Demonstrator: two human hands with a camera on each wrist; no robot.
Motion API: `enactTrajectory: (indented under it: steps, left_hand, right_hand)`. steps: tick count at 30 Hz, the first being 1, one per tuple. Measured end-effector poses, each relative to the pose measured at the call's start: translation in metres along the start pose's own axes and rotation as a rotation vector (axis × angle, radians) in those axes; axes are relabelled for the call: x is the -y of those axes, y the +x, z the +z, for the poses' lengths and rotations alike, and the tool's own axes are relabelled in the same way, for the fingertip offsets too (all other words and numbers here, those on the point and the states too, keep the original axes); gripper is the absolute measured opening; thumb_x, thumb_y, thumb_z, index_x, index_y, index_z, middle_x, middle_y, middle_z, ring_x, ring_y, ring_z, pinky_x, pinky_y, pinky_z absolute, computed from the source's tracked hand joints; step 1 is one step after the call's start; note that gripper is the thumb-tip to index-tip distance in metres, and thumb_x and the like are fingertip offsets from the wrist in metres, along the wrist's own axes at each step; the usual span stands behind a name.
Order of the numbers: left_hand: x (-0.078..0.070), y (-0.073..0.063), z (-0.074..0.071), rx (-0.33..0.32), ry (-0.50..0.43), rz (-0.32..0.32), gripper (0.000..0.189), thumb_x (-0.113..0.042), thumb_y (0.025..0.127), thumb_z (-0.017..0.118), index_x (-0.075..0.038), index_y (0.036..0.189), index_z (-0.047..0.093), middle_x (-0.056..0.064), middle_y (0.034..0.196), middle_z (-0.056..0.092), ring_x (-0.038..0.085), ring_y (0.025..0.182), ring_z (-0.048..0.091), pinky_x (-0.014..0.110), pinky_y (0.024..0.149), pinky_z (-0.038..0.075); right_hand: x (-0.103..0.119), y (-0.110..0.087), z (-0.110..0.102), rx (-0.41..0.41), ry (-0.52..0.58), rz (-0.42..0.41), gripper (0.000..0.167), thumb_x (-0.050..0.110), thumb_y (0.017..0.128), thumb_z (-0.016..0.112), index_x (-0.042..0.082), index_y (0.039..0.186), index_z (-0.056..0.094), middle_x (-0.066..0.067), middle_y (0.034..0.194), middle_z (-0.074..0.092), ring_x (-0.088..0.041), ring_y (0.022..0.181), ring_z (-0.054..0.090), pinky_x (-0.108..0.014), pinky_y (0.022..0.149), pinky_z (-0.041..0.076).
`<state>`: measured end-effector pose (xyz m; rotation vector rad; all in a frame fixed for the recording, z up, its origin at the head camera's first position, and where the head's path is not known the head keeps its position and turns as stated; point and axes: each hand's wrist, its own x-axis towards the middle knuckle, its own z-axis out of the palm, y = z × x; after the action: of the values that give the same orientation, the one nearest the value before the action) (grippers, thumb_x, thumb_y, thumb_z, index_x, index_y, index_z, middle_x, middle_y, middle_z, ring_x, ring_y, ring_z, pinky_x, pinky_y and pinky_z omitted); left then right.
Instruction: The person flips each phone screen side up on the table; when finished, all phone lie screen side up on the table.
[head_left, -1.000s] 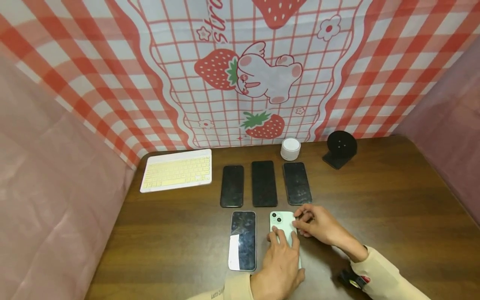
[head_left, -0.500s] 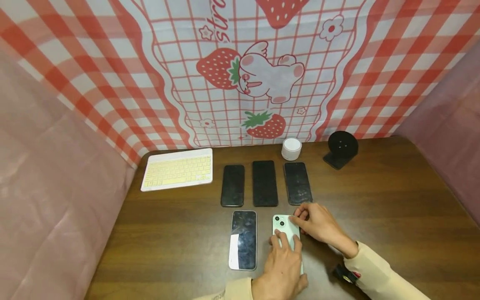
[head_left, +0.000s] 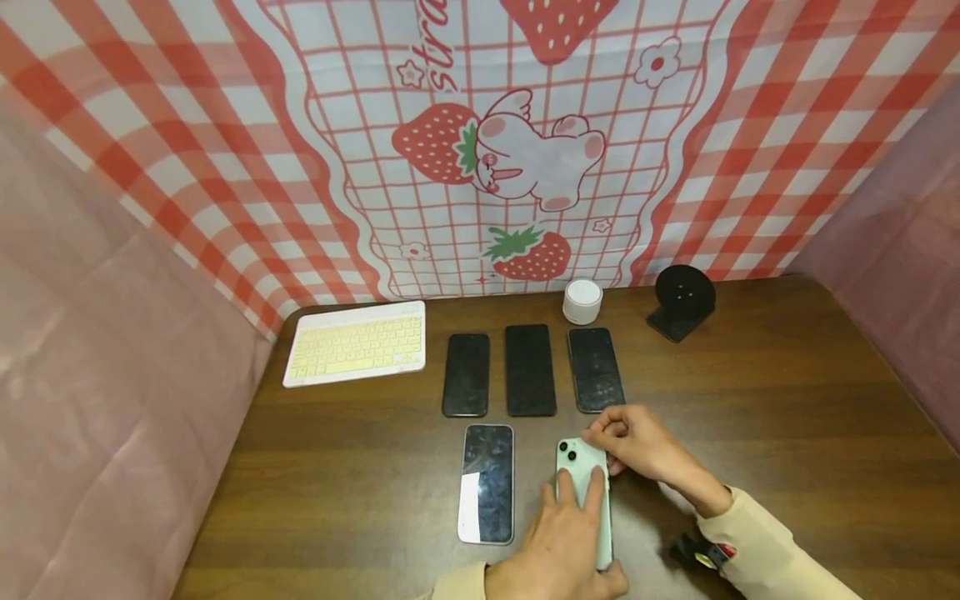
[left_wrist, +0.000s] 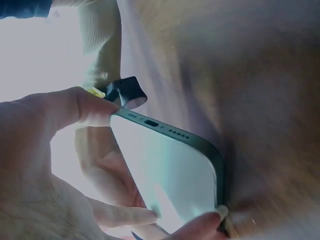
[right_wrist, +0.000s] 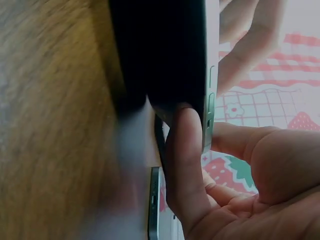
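A mint-green smartphone (head_left: 587, 457) is tilted just above the table, its two-lens back facing up. My left hand (head_left: 555, 537) grips it. In the left wrist view the thumb is at a corner by the charging port of the phone (left_wrist: 165, 155), with fingers on the back and opposite edge. My right hand (head_left: 648, 450) pinches the upper right corner. The right wrist view shows a finger under the dark screen (right_wrist: 160, 50) and the thumb on the back. Left of the hands, another smartphone (head_left: 486, 483) lies screen up, reflecting light.
Beyond the hands, three dark phones lie in a row: left (head_left: 466, 375), middle (head_left: 530, 371) and right (head_left: 597, 371). Behind them stands a white cylinder (head_left: 582, 302). A black round stand (head_left: 684, 292) is at the back right, a white-yellow keyboard (head_left: 356, 343) at the back left.
The mint-green phone has shifted right and toward me, with the left hand following it. My right hand has moved its grip onto the upper corner. The other phones stay put.
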<state>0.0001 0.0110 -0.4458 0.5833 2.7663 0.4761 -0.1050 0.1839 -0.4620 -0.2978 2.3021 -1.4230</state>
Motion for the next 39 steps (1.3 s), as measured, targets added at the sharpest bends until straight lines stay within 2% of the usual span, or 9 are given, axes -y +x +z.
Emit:
enactTrajectory:
  steps: [6, 11, 15, 20, 22, 29, 32, 36, 39]
  left_hand:
    - [0.011, -0.004, -0.008, 0.075, -0.184, -0.031, 0.111, -0.045, 0.078, 0.082, -0.025, 0.167, 0.019, 0.017, 0.150, 0.045, 0.031, 0.124, 0.056, 0.037, 0.086, 0.059]
    - [0.018, -0.007, -0.013, 0.080, -0.240, -0.030, 0.112, -0.046, 0.078, 0.080, -0.026, 0.168, 0.015, 0.015, 0.148, 0.047, 0.030, 0.128, 0.055, 0.039, 0.092, 0.057]
    - [0.021, -0.009, -0.016, 0.091, -0.290, -0.045, 0.113, -0.047, 0.079, 0.080, -0.028, 0.168, 0.013, 0.015, 0.151, 0.046, 0.029, 0.131, 0.054, 0.043, 0.096, 0.057]
    - [0.022, -0.010, -0.019, 0.097, -0.359, -0.081, 0.115, -0.045, 0.078, 0.080, -0.029, 0.168, 0.010, 0.019, 0.162, 0.040, 0.033, 0.141, 0.050, 0.052, 0.105, 0.053]
    - [0.023, -0.010, -0.018, 0.086, -0.379, -0.078, 0.113, -0.043, 0.079, 0.079, -0.027, 0.168, 0.011, 0.018, 0.162, 0.040, 0.032, 0.141, 0.050, 0.051, 0.107, 0.052]
    - [0.029, -0.005, -0.017, 0.006, -0.456, -0.029, 0.095, -0.033, 0.084, 0.075, -0.015, 0.162, 0.024, 0.014, 0.149, 0.052, 0.020, 0.122, 0.059, 0.037, 0.097, 0.055]
    - [0.033, -0.003, -0.019, -0.017, -0.495, -0.004, 0.085, -0.028, 0.086, 0.073, -0.011, 0.158, 0.030, 0.013, 0.147, 0.054, 0.015, 0.122, 0.058, 0.032, 0.098, 0.053]
    - [0.040, 0.000, -0.022, -0.015, -0.628, 0.032, 0.074, -0.016, 0.088, 0.071, -0.009, 0.152, 0.035, 0.013, 0.134, 0.061, 0.006, 0.097, 0.064, 0.024, 0.080, 0.055]
    - [0.046, 0.000, -0.024, 0.002, -0.755, 0.040, 0.073, -0.008, 0.087, 0.070, -0.009, 0.150, 0.033, 0.014, 0.122, 0.063, -0.002, 0.075, 0.060, 0.018, 0.064, 0.051]
  right_hand:
    - [0.004, -0.001, -0.001, 0.056, 0.169, 0.032, 0.030, 0.013, 0.104, 0.062, -0.014, 0.114, 0.067, -0.011, 0.086, 0.075, -0.010, 0.066, 0.069, -0.030, 0.063, 0.062]
    - [0.005, -0.002, -0.002, 0.099, 0.277, 0.044, 0.039, 0.012, 0.108, 0.054, -0.021, 0.127, 0.058, -0.014, 0.097, 0.074, -0.008, 0.072, 0.071, -0.026, 0.069, 0.063]
    - [0.005, -0.004, -0.002, 0.122, 0.317, 0.040, 0.041, 0.012, 0.109, 0.053, -0.022, 0.131, 0.055, -0.020, 0.112, 0.074, -0.007, 0.077, 0.073, -0.026, 0.075, 0.063]
    - [0.002, -0.005, 0.001, 0.172, 0.349, 0.040, 0.043, 0.009, 0.108, 0.052, -0.023, 0.137, 0.050, -0.022, 0.110, 0.075, -0.007, 0.081, 0.074, -0.024, 0.077, 0.063]
    - [0.001, -0.005, 0.003, 0.185, 0.361, 0.047, 0.044, 0.007, 0.107, 0.053, -0.024, 0.138, 0.048, -0.023, 0.111, 0.075, -0.007, 0.081, 0.074, -0.024, 0.077, 0.062]
    - [-0.001, -0.006, 0.007, 0.209, 0.360, 0.070, 0.042, 0.005, 0.106, 0.055, -0.024, 0.135, 0.050, -0.025, 0.115, 0.075, -0.010, 0.083, 0.075, -0.026, 0.079, 0.063]
    - [-0.002, -0.007, 0.008, 0.209, 0.345, 0.083, 0.045, 0.009, 0.106, 0.056, -0.024, 0.135, 0.049, -0.028, 0.118, 0.073, -0.013, 0.086, 0.076, -0.027, 0.080, 0.063]
    - [-0.003, -0.008, 0.009, 0.183, 0.297, 0.084, 0.048, 0.014, 0.106, 0.060, -0.022, 0.136, 0.052, -0.031, 0.120, 0.072, -0.019, 0.089, 0.077, -0.029, 0.080, 0.064]
    - [-0.003, -0.010, 0.010, 0.153, 0.243, 0.077, 0.049, 0.018, 0.104, 0.065, -0.019, 0.135, 0.056, -0.028, 0.114, 0.074, -0.021, 0.086, 0.077, -0.031, 0.076, 0.064]
